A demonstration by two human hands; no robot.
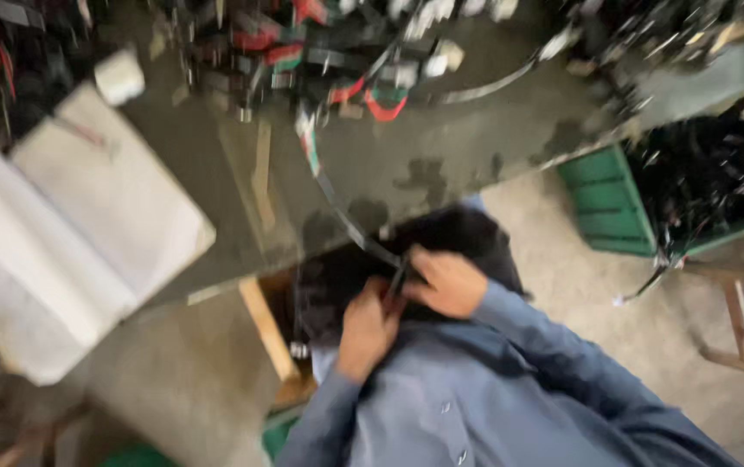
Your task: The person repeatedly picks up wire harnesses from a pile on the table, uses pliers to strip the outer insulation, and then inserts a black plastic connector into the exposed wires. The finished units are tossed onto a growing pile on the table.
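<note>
A grey worktable (441,164) fills the upper frame, a large open white book (69,233) at the left and a green crate (606,203) at the right, while at lower centre the left hand (368,329) and right hand (445,281) both pinch a dark strap (350,220) trailing up across the table.

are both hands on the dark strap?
Yes: the left hand and right hand meet on the near end of the dark strap, which runs from them up across the grey table.
</note>
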